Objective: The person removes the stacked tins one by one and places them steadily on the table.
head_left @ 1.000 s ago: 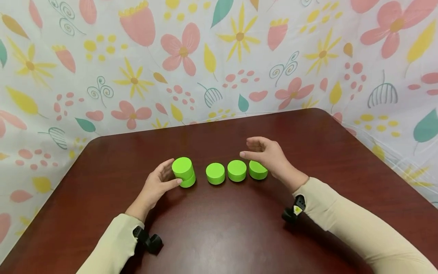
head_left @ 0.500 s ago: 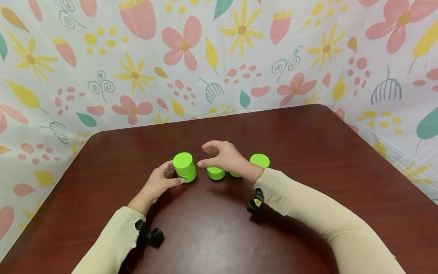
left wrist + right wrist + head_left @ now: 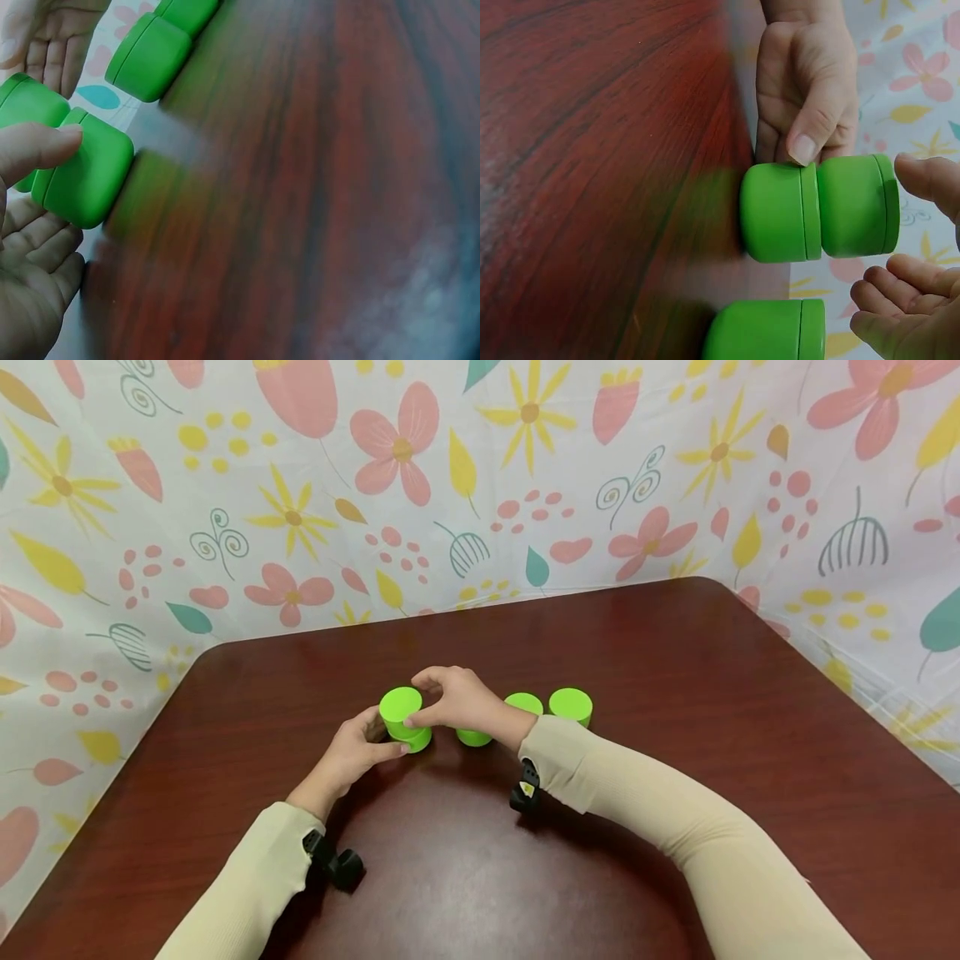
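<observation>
Two small round green lidded jars stand stacked on the table. My left hand (image 3: 348,756) holds the lower jar (image 3: 776,214) between thumb and fingers, the thumb lying at its lid seam in the right wrist view. On top sits the upper jar (image 3: 400,703), slightly off centre toward the left. My right hand (image 3: 465,703) is around the upper jar's right side with thumb and fingers spread; in the right wrist view its thumb (image 3: 930,180) comes right to the lid edge, while the fingers are apart from the jar.
Three more green jars stand in a row to the right: a near one (image 3: 474,738) partly behind the right hand, a middle one (image 3: 525,702) and a far one (image 3: 571,704). The dark wood table (image 3: 450,860) meets a floral curtain (image 3: 300,485) at the back.
My right hand has moved left from above the row's rightmost jar to the top of the stack. The left hand stays at the lower jar.
</observation>
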`<state>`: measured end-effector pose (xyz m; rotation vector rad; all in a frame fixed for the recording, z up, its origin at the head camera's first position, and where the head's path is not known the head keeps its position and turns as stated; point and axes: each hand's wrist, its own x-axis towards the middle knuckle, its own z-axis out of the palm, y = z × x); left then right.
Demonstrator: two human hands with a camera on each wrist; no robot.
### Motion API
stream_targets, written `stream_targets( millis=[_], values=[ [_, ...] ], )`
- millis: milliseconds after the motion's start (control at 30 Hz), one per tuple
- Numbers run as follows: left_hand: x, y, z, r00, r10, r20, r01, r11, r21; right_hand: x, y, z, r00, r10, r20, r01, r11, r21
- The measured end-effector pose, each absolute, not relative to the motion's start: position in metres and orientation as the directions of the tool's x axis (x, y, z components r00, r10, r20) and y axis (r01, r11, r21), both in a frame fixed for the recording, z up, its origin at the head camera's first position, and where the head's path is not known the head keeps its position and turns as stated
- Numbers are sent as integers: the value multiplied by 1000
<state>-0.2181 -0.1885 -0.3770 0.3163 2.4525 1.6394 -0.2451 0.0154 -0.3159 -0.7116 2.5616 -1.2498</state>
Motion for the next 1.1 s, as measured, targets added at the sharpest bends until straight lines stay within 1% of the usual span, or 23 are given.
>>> stream_targets(
  millis=[267,700,1100],
  values=[
    [-219,-188,-377,-959,280,-35,74,372,925,-247,7,-318,-856,-516,16,-337,535,-775],
    [-218,-187,-375,-957,288,-27,77,346,935,-248,4,-322,-865,-502,25,-326,523,-788],
    [-219,-189,-377,-959,284,-18,89,360,929,-247,6,-319,-880,-473,31,-299,502,-812]
  ],
)
